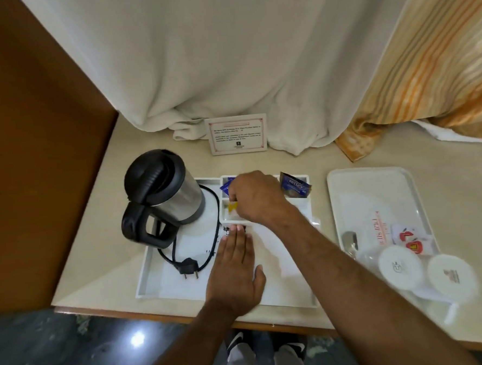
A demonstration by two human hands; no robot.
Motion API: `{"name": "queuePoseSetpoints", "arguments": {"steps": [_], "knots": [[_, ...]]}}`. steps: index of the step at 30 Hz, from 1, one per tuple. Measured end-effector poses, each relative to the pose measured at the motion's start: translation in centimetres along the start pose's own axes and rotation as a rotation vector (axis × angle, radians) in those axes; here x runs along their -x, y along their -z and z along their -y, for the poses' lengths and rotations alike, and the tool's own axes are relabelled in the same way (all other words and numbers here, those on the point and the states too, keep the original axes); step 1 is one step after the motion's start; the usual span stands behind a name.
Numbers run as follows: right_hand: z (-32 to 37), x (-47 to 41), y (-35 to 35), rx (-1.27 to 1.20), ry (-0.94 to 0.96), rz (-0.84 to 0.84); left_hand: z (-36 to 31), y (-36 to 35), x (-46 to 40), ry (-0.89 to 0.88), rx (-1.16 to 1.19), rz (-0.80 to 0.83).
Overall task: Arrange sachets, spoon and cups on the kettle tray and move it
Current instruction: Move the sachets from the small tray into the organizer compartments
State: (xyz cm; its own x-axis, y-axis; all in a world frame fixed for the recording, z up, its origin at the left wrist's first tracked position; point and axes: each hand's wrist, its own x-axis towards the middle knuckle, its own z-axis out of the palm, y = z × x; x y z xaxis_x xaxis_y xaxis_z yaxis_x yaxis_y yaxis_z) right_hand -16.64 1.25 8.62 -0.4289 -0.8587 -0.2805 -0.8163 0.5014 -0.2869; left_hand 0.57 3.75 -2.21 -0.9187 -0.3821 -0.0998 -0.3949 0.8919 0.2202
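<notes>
Head view looks down on the kettle tray [155, 283], white and rimmed, sitting on the beige counter [303, 156] close to its near edge. I am on the sachet step. My right hand [256, 199] is curled over the small compartments along the tray's far side, fingers pinched shut on a yellow sachet [232, 207] at the divider, with a blue sachet [225, 186] showing just past my knuckles. Another blue sachet [295, 185] stands tilted in the far right compartment. My left hand [235, 270] lies flat and open on the tray floor, holding nothing, steadying the tray.

Next, I judge, the yellow sachet needs seating in its compartment, then I reach across for the rest.

On the tray's left side the kettle [164, 192], steel with a black lid and handle, sits on its base, its black cord [188, 266] looped over the tray floor with the plug lying loose. Well apart to the right is a second tray [375, 179] with what looks like the spoon [349, 239], red-printed sachets [409, 238] and two upturned white cups [400, 265] still waiting.
</notes>
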Motion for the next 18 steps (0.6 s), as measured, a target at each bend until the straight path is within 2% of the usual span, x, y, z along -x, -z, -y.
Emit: {"name": "queuePoseSetpoints", "arguments": {"steps": [4,7,10,13,15,18], "knots": [[0.1,0.1,-1.6,0.141,0.104,-0.062,0.2,0.0,0.0,0.012,0.008,0.001],[-0.9,1.0,-1.5,0.016,0.137,-0.159,0.2,0.1,0.0,0.010,0.007,0.010],[-2.8,3.0,0.4,-0.189,0.117,-0.384,0.2,0.0,0.1,0.002,0.007,0.007],[-7.2,5.7,3.2,-0.239,0.045,-0.591,0.6,0.1,0.2,0.005,0.006,0.005],[-11.6,8.0,4.5,-0.151,-0.061,-0.543,0.7,-0.2,0.2,-0.018,0.010,-0.018],[-18.1,11.2,5.1,0.014,-0.322,-0.265,0.8,-0.7,0.3,-0.030,-0.007,-0.031]]}}
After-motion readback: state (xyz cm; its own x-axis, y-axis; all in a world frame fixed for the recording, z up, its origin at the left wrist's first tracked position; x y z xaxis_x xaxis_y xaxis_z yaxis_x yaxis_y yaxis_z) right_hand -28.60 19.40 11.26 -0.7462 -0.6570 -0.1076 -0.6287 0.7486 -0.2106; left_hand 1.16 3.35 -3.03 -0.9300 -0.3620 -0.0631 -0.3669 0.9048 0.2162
